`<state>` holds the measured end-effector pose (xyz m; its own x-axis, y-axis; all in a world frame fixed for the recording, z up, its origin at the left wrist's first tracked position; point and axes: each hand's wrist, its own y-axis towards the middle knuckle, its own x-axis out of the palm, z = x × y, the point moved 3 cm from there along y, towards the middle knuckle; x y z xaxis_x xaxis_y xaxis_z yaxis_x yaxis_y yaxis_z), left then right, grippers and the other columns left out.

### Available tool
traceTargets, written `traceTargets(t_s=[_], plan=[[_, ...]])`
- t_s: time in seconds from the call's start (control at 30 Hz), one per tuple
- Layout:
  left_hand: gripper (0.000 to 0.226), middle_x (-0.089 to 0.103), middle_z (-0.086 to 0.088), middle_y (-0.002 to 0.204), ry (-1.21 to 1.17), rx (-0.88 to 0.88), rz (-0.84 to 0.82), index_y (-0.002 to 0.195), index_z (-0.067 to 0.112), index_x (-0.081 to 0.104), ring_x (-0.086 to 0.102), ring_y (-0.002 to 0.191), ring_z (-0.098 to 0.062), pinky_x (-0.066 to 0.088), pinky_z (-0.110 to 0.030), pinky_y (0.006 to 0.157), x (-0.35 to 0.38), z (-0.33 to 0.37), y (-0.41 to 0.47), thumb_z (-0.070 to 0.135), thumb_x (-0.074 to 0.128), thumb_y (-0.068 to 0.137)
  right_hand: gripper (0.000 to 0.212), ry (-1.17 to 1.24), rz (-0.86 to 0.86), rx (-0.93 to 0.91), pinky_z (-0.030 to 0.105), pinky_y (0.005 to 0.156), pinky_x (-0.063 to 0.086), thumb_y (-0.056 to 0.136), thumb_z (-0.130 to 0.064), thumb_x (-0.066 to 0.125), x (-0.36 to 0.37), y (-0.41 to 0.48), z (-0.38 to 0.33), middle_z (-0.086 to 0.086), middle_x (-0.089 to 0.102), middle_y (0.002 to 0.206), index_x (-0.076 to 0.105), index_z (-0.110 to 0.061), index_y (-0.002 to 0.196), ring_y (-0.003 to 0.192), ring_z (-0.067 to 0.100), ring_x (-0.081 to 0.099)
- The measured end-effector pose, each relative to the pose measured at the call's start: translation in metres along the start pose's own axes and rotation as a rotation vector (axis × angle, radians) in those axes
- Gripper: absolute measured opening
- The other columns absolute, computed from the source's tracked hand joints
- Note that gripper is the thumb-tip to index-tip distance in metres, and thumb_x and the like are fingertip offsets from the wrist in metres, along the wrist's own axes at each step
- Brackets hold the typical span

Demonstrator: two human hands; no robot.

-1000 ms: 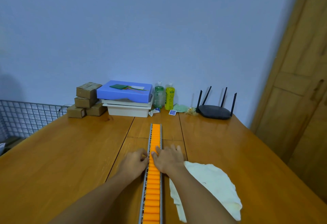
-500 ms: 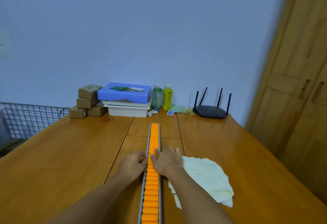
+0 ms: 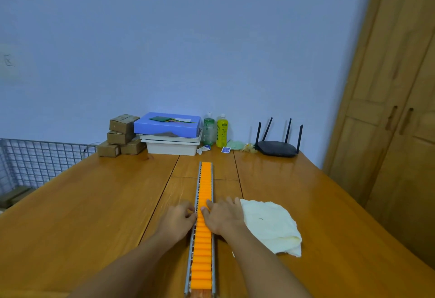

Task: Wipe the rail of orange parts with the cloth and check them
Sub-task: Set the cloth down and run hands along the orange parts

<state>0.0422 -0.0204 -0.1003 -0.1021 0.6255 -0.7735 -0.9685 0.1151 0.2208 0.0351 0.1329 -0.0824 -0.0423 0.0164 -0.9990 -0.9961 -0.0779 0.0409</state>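
1. Running from the bottom centre of the frame up toward the middle, the rail (image 3: 204, 250) lies on the wooden table (image 3: 94, 203), a metal channel filled end to end with orange parts (image 3: 205, 180).
2. Left hand (image 3: 179, 217) sits just left of the rail at lower centre, its fingers curled inward with the tips against the rail's left edge; I cannot tell whether they pinch the edge or only touch it.
3. Right hand (image 3: 223, 217) lies flat on the rail's right side, fingers relaxed and slightly spread, with thumb and forefinger resting on the orange parts.
4. Just right of that hand, the pale cloth (image 3: 270, 227) lies crumpled on the table, and neither hand holds it.
5. Along the wall, at the middle of the frame, stand stacked cardboard boxes (image 3: 122, 133), a blue box (image 3: 167, 126) on white trays, a green bottle (image 3: 208, 130), a yellow bottle (image 3: 222, 133) and a black router (image 3: 277, 148).
6. A wire grid (image 3: 35, 159) shows at the left edge, and wooden doors (image 3: 388, 133) fill the right side.
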Motion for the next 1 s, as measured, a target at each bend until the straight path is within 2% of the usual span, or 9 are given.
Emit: traceTargets(t_s=[0.17, 0.43, 0.63, 0.73, 1.0], plan=[[0.016, 0.064, 0.008, 0.075, 0.019, 0.017, -0.017, 0.114, 0.024, 0.065, 0.059, 0.066, -0.006, 0.039, -0.018, 0.055, -0.005, 0.002, -0.011, 0.031, 0.061, 0.100, 0.059, 0.018, -0.004, 0.002, 0.054, 0.116, 0.014, 0.106, -0.055, 0.016, 0.000, -0.015, -0.002, 0.012, 0.054, 0.146, 0.041, -0.026, 0.151, 0.142, 0.035, 0.034], [0.020, 0.061, 0.009, 0.080, 0.079, 0.054, -0.070, 0.118, 0.020, 0.065, 0.058, 0.068, -0.005, 0.039, -0.019, 0.056, -0.014, 0.012, -0.028, 0.028, 0.061, 0.100, 0.060, 0.043, -0.021, 0.016, 0.055, 0.119, 0.008, 0.106, -0.055, 0.016, -0.003, -0.039, -0.006, 0.012, 0.044, 0.155, 0.036, -0.027, 0.155, 0.149, 0.037, 0.024], [0.020, 0.064, 0.007, 0.082, 0.104, 0.058, -0.094, 0.119, 0.023, 0.065, 0.061, 0.070, -0.011, 0.047, -0.026, 0.060, -0.015, 0.016, -0.045, 0.028, 0.058, 0.101, 0.060, 0.036, -0.023, 0.029, 0.055, 0.118, 0.010, 0.106, -0.055, 0.016, -0.004, -0.058, -0.010, 0.012, 0.049, 0.151, 0.041, -0.027, 0.152, 0.145, 0.037, 0.029], [0.021, 0.066, 0.005, 0.086, 0.133, 0.075, -0.095, 0.120, 0.022, 0.066, 0.067, 0.078, -0.015, 0.053, -0.031, 0.066, -0.017, 0.020, -0.054, 0.028, 0.057, 0.101, 0.059, 0.030, -0.023, 0.028, 0.055, 0.117, 0.010, 0.106, -0.055, 0.016, -0.006, -0.069, -0.010, 0.012, 0.051, 0.149, 0.043, -0.026, 0.150, 0.144, 0.036, 0.031], [0.023, 0.061, 0.010, 0.083, 0.116, 0.117, -0.080, 0.123, 0.022, 0.063, 0.058, 0.071, -0.006, 0.041, -0.019, 0.058, -0.020, 0.025, -0.087, 0.029, 0.054, 0.104, 0.059, 0.019, -0.027, 0.038, 0.053, 0.116, 0.014, 0.106, -0.055, 0.017, -0.006, -0.097, -0.013, 0.011, 0.050, 0.150, 0.041, -0.028, 0.152, 0.143, 0.034, 0.033]])
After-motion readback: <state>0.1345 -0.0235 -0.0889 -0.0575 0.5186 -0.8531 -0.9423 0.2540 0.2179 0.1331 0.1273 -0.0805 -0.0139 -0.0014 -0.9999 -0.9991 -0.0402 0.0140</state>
